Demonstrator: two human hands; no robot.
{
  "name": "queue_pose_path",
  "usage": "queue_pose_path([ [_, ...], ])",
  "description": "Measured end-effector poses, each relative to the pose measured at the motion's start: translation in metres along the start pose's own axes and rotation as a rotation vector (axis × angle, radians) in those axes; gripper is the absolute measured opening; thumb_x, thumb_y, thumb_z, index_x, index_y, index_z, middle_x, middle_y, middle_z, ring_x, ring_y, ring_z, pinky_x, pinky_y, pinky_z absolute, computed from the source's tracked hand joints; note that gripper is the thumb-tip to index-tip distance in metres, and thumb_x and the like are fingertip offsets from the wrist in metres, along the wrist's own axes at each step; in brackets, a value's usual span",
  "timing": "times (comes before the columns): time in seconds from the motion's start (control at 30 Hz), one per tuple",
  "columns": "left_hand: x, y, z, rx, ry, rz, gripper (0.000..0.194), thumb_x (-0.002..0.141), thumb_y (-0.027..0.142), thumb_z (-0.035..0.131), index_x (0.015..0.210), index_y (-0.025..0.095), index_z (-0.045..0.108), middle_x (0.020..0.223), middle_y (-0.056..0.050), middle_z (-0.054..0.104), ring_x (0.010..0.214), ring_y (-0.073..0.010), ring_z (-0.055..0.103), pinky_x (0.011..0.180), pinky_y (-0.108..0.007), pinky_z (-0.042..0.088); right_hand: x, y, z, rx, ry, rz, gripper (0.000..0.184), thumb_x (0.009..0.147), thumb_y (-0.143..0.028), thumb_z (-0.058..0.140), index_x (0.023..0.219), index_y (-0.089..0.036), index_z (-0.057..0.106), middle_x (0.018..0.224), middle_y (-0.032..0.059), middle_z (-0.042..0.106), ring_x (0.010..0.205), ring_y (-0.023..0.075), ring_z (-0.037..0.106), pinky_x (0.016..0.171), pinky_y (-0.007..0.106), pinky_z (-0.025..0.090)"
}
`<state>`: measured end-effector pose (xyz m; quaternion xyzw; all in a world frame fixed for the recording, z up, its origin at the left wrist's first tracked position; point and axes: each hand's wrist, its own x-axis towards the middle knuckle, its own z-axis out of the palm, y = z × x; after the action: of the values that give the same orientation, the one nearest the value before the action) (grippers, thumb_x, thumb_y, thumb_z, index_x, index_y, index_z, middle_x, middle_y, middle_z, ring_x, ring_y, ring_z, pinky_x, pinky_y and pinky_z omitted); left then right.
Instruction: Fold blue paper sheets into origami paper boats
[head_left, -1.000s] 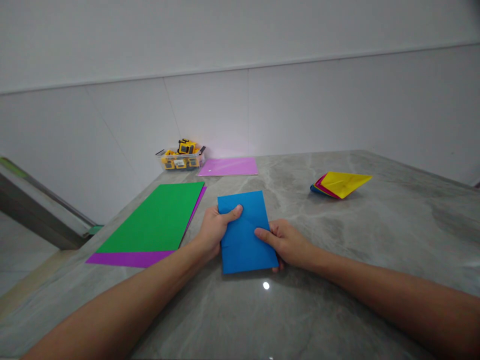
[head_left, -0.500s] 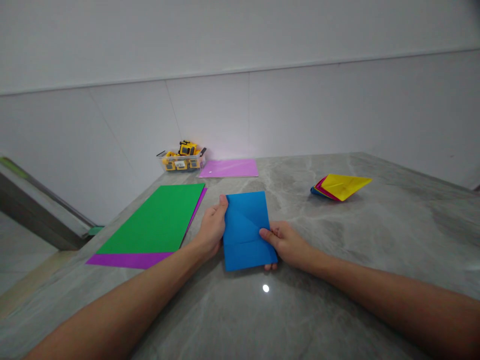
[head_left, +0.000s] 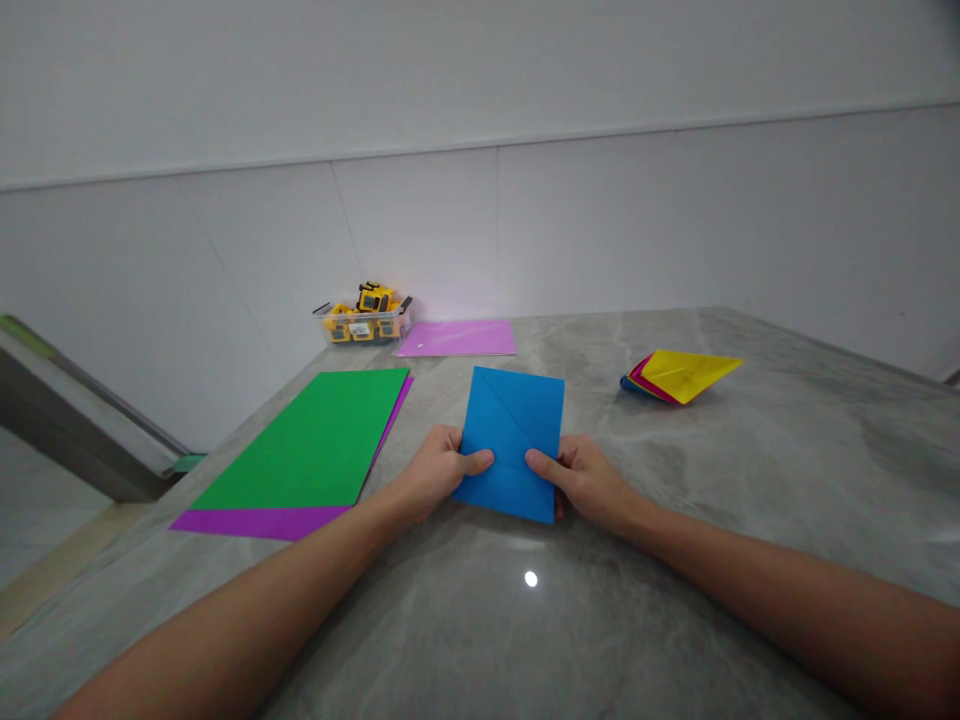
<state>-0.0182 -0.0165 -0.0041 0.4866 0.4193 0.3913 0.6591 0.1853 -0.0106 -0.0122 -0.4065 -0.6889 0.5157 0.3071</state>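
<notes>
A folded sheet of blue paper (head_left: 511, 425) is held up over the middle of the table, with a diagonal crease running across its upper part. My left hand (head_left: 439, 468) grips its left edge, thumb lying on the front face. On the opposite edge my right hand (head_left: 589, 480) pinches the paper, its thumb also on the front. The other fingers of both hands are mostly hidden behind the sheet. To the left lies green paper (head_left: 307, 440) on top of purple paper (head_left: 262, 522).
Folded yellow, red and blue papers (head_left: 690, 375) rest on the grey marbled table (head_left: 735, 480) at right. Along the wall stand a clear bin (head_left: 364, 325) of yellow toy vehicles and a pink-purple paper pack (head_left: 457, 338). A metal frame (head_left: 90, 410) is at far left.
The blue paper has been turned in my hands; its tilt differs and a diagonal crease now faces me. My left hand slid lower along its edge.
</notes>
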Motion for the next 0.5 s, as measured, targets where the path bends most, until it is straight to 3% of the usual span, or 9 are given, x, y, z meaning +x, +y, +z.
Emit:
queue_pose_path([
  [0.2, -0.006, 0.004, 0.014, -0.115, 0.067, -0.050, 0.045, 0.054, 0.014, 0.084, 0.097, 0.012, 0.071, 0.095, -0.013, 0.074, 0.082, -0.0275, 0.070, 0.081, -0.045, 0.056, -0.003, 0.002, 0.004, -0.141, -0.145, 0.009, 0.055, 0.083, -0.062, 0.045, 0.050, -0.018, 0.049, 0.041, 0.0017, 0.052, 0.035, 0.0096, 0.049, 0.036, 0.019, 0.034],
  [0.33, -0.008, 0.006, 0.018, -0.105, 0.160, -0.096, 0.043, 0.052, 0.013, 0.083, 0.094, 0.012, 0.072, 0.095, -0.013, 0.075, 0.080, -0.0276, 0.070, 0.078, -0.044, 0.056, -0.005, -0.002, 0.008, -0.181, -0.133, -0.020, 0.051, 0.084, -0.057, 0.044, 0.050, -0.019, 0.047, 0.039, 0.0003, 0.049, 0.034, 0.0093, 0.047, 0.035, 0.019, 0.032],
  [0.5, -0.009, 0.008, 0.021, -0.109, 0.139, -0.078, 0.042, 0.053, 0.017, 0.084, 0.093, 0.011, 0.072, 0.093, -0.013, 0.075, 0.080, -0.0276, 0.070, 0.078, -0.043, 0.056, -0.008, -0.008, 0.009, -0.136, -0.137, -0.027, 0.055, 0.083, -0.061, 0.044, 0.047, -0.019, 0.044, 0.038, -0.0005, 0.047, 0.031, 0.0078, 0.043, 0.033, 0.018, 0.028],
])
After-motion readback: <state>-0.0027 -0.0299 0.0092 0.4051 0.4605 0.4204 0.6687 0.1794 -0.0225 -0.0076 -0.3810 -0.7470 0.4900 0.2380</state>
